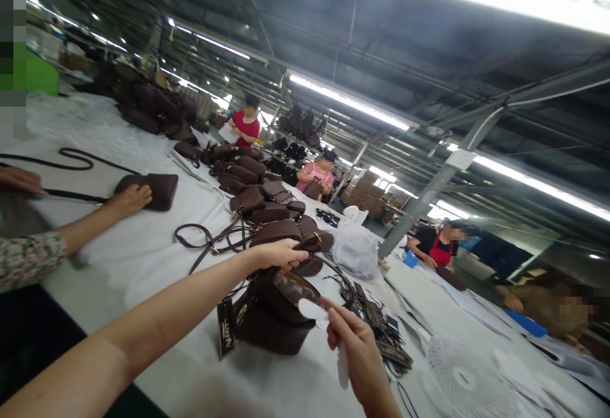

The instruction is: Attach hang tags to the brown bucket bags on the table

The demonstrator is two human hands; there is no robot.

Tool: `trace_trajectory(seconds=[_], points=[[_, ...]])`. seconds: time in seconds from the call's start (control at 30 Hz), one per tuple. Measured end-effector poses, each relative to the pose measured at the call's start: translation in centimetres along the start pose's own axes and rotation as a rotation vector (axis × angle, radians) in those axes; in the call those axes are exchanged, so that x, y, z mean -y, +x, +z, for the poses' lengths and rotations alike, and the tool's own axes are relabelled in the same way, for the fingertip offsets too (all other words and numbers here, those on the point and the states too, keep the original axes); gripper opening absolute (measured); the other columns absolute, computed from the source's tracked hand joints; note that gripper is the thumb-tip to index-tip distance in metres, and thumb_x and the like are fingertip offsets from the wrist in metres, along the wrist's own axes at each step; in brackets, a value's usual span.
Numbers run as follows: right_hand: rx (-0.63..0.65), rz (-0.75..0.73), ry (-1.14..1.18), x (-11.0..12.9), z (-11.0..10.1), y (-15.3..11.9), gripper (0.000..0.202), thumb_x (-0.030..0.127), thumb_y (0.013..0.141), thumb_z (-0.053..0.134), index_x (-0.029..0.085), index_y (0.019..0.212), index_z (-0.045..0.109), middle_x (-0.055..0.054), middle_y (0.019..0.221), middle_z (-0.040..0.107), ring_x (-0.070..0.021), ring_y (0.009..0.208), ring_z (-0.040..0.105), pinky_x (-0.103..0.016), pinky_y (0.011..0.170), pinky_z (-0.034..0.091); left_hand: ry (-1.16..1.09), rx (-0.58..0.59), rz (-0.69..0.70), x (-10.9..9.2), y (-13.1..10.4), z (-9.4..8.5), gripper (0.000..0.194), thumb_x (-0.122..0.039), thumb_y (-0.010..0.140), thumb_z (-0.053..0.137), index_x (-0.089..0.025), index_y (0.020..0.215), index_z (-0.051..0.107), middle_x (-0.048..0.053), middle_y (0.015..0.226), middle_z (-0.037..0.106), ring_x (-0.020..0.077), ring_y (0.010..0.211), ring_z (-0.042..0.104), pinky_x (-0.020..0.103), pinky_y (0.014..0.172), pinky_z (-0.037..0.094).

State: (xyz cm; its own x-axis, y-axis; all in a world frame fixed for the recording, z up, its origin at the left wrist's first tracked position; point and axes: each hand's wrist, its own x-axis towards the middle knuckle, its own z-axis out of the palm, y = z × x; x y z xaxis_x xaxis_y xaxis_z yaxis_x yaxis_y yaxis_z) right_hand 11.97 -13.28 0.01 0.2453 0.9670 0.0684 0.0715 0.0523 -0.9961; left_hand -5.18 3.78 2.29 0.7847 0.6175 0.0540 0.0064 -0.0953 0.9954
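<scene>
A dark brown handbag (274, 326) stands on the white-covered table before me, its top open and a patterned lining showing. My left hand (283, 254) is closed on the upper part of this bag, perhaps its flap or strap; the fingers hide which. A black tag (225, 328) with gold lettering hangs at the bag's left side. My right hand (355, 345), beside the opening, pinches a thin white piece with a rounded end (312, 310); whether it is paper or plastic I cannot tell. Its tip is near the bag's rim.
Several brown bags (276, 211) with straps are heaped beyond my left hand. Black tags (381, 323) lie to the right, near a white fan (462, 373) and a white plastic bag (355, 246). At left, a co-worker's hands touch another brown bag (159, 190). Other people work farther off.
</scene>
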Motion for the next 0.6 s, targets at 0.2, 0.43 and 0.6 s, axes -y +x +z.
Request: trace_trajectory(seconds=[0.2,0.43,0.6], points=[[-0.288,-0.028,-0.043,0.0,3.0,3.5,0.047,0.048,0.053,0.073,0.015,0.086,0.070,-0.005,0.075,0.067,-0.0213,0.067,0.063,-0.025,0.048,0.043,0.158,-0.055,0.040,-0.8,-0.2,0.4,0.028,-0.044,0.082,0.054,-0.019,0.084,0.041,-0.008,0.057,0.037,0.0071,0.039,0.030,0.020,0.039,0.025],[-0.143,-0.062,0.289,-0.3,6.1,6.7,0.022,0.028,0.051,0.072,0.016,0.068,0.066,0.001,0.059,0.058,-0.0093,0.049,0.045,-0.017,0.036,0.024,0.744,-0.215,0.204,-1.9,-1.3,1.7,0.013,-0.022,0.081,0.056,-0.016,0.093,0.053,0.006,0.084,0.062,0.0223,0.080,0.060,0.026,0.064,0.040],[-0.087,0.030,0.499,0.5,8.0,6.0,0.038,0.041,0.055,0.081,0.016,0.078,0.065,0.001,0.064,0.058,-0.0095,0.052,0.047,-0.015,0.035,0.023,1.160,-0.160,0.134,-2.6,-1.7,3.0,0.070,-0.011,0.078,0.056,-0.010,0.143,0.027,0.020,0.106,0.065,0.0330,0.093,0.064,0.033,0.071,0.046]])
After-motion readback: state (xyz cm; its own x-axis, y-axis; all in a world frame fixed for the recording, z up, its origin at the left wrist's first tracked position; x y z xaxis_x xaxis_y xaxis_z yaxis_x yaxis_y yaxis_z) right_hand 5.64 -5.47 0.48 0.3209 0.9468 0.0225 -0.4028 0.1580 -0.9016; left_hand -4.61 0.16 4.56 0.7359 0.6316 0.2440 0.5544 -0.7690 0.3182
